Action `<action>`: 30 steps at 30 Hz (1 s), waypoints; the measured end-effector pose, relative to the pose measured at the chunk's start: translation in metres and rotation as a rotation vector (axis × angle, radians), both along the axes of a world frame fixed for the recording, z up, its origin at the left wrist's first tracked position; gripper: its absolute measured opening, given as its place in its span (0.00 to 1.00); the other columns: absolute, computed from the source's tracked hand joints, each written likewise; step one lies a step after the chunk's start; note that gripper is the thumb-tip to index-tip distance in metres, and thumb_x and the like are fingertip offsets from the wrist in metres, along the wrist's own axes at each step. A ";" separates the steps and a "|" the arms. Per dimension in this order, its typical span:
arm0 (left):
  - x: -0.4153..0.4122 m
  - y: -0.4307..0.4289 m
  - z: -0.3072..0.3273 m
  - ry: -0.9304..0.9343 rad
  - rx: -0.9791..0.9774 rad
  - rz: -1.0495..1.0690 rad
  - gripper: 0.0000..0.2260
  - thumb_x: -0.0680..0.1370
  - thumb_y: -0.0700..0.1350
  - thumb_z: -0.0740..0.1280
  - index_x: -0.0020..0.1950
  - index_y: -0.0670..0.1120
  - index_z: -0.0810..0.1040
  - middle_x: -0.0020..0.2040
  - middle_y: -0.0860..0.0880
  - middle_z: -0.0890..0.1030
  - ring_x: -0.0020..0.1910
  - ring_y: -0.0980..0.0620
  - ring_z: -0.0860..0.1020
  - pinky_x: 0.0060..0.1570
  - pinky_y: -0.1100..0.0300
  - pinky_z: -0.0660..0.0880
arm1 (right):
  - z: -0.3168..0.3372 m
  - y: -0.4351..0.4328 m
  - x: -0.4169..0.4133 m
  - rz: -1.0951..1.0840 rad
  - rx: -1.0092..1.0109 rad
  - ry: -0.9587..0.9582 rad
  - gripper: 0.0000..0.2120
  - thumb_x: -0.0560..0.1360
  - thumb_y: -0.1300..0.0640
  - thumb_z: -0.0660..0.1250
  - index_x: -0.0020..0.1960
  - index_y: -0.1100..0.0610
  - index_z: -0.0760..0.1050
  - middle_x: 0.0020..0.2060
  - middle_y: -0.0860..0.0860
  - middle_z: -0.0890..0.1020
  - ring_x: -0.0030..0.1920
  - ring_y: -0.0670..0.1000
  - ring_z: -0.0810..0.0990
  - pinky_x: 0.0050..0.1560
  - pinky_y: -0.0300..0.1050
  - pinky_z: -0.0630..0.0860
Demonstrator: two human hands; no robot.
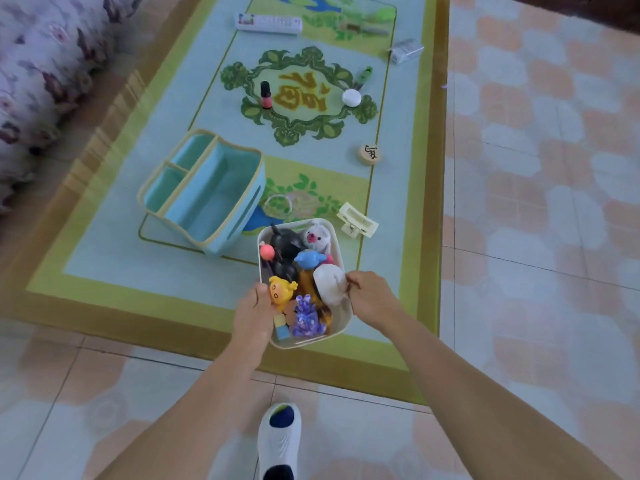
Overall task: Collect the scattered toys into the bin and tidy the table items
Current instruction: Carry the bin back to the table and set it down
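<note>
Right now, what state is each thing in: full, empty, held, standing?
white bin: full of toys, held at both sides.
left hand: grips the bin's left rim.
right hand: grips the bin's right rim.
blue organizer: upright, compartments empty.
red bottle: standing, capped.
hair claw: lying on the table.

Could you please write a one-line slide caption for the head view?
Left hand and right hand hold the toy-filled white bin beside a blue organizer on the patterned table.

white bin [337, 237] full of toys [306, 259], near table edge.
</note>
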State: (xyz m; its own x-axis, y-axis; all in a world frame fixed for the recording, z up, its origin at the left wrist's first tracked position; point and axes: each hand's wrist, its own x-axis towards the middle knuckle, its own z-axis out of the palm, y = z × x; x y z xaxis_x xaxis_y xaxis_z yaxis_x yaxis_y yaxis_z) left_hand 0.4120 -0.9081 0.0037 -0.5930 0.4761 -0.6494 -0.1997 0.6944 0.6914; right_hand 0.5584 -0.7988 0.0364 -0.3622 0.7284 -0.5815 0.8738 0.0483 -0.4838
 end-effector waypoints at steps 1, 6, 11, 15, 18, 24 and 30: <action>0.000 0.001 -0.001 0.001 -0.003 -0.004 0.16 0.84 0.50 0.51 0.56 0.43 0.76 0.50 0.43 0.80 0.45 0.47 0.77 0.51 0.53 0.73 | -0.002 0.001 -0.001 0.008 -0.003 -0.005 0.11 0.76 0.66 0.54 0.38 0.58 0.70 0.39 0.54 0.74 0.40 0.55 0.71 0.29 0.39 0.61; -0.004 0.008 -0.008 0.050 -0.032 -0.071 0.16 0.84 0.47 0.51 0.57 0.42 0.75 0.50 0.42 0.80 0.46 0.46 0.77 0.50 0.53 0.72 | -0.012 0.012 -0.004 0.034 -0.025 -0.018 0.11 0.76 0.67 0.54 0.42 0.63 0.75 0.40 0.57 0.77 0.41 0.56 0.73 0.39 0.42 0.65; -0.003 0.014 -0.008 0.102 -0.100 -0.109 0.16 0.84 0.48 0.50 0.58 0.43 0.75 0.51 0.42 0.79 0.52 0.43 0.77 0.52 0.52 0.71 | -0.016 0.019 0.001 0.066 -0.035 -0.030 0.14 0.75 0.68 0.53 0.44 0.61 0.77 0.47 0.59 0.80 0.49 0.61 0.78 0.42 0.46 0.71; -0.001 0.017 0.001 0.130 -0.137 -0.119 0.16 0.84 0.48 0.49 0.56 0.43 0.75 0.51 0.42 0.79 0.53 0.42 0.76 0.54 0.51 0.72 | -0.008 0.021 0.007 0.076 0.088 0.017 0.20 0.76 0.69 0.54 0.64 0.59 0.74 0.60 0.56 0.78 0.59 0.56 0.76 0.56 0.46 0.73; 0.001 0.019 0.011 0.171 -0.150 -0.129 0.16 0.83 0.47 0.49 0.54 0.42 0.74 0.50 0.41 0.79 0.50 0.42 0.76 0.52 0.50 0.71 | 0.003 0.019 0.006 0.191 0.181 0.090 0.21 0.75 0.69 0.55 0.65 0.58 0.72 0.61 0.54 0.76 0.59 0.55 0.75 0.60 0.47 0.72; 0.008 0.025 0.035 0.321 -0.163 -0.150 0.12 0.83 0.44 0.49 0.47 0.43 0.69 0.44 0.41 0.76 0.44 0.43 0.73 0.43 0.52 0.67 | 0.012 0.029 0.004 0.525 0.193 0.213 0.23 0.75 0.68 0.59 0.68 0.55 0.68 0.64 0.50 0.72 0.60 0.53 0.73 0.55 0.46 0.72; 0.018 0.028 0.058 0.413 -0.116 -0.084 0.12 0.82 0.42 0.50 0.51 0.42 0.73 0.47 0.42 0.78 0.47 0.43 0.75 0.44 0.53 0.68 | 0.020 0.048 0.005 0.659 0.172 0.209 0.28 0.74 0.69 0.58 0.72 0.53 0.62 0.68 0.49 0.66 0.57 0.60 0.75 0.52 0.57 0.75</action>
State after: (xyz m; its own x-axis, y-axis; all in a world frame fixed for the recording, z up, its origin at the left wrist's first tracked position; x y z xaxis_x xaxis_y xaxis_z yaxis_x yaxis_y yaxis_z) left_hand 0.4300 -0.8797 0.0617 -0.7763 0.4721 -0.4177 0.1381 0.7739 0.6180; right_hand 0.5635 -0.7504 0.0567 -0.8502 0.3948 -0.3482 0.5263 0.6251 -0.5764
